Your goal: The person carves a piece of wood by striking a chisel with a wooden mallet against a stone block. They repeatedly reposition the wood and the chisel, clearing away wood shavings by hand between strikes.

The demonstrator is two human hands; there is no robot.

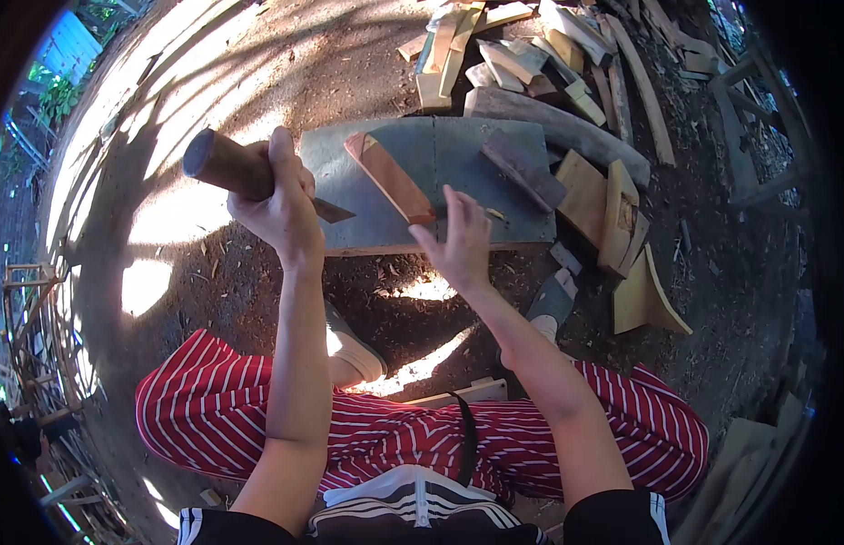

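My left hand (281, 204) is wrapped round a bladed tool with a thick, dark round wooden handle (236, 166). Its pointed blade (333, 212) shows past my fingers, over the left part of a low grey work board (326, 154). On the board lies a reddish-brown wooden block (390, 177), slanting toward me. My right hand (460, 238) is open over the board's front edge, fingers apart and thumb close to the block's near end. A darker wooden block (523, 171) rests farther right, beyond my fingers.
Wood offcuts (522, 64) are heaped behind the board. A thick log (567, 132) curves round its back right corner. Cut blocks (585, 195) and a curved wooden piece (653, 295) lie to the right. My feet (553, 304) are just in front of the board.
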